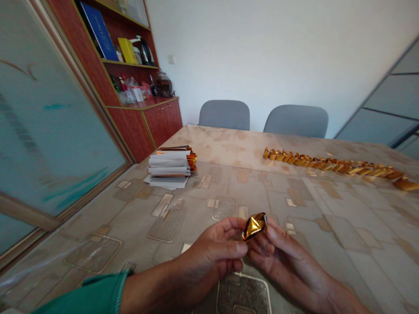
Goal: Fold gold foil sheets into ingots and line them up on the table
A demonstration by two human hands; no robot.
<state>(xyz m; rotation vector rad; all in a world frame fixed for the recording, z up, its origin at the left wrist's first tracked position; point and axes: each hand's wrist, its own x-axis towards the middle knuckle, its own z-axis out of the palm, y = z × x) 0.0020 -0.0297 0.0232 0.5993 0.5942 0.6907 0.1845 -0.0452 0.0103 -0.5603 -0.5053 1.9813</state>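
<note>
A shiny folded gold paper ingot [255, 226] is held above the near part of the table, between both hands. My left hand [218, 250] grips its left end with thumb and fingers. On its right end close the thumb and fingers of my right hand [288, 253]. The fingers partly cover both ends of it. Farther off to the left lies a stack of folded paper sheets [170, 165], white outside with gold edges showing. A long row of similar gold paper ingots [327, 165] stretches across the table's right side.
A patterned cover lies over the table [203, 200]. Two grey chairs [224, 114] stand at its far edge, before a white wall. To the left are a sliding glass door [59, 131] and a red-brown cabinet [144, 124] with bottles and boxes on its shelves.
</note>
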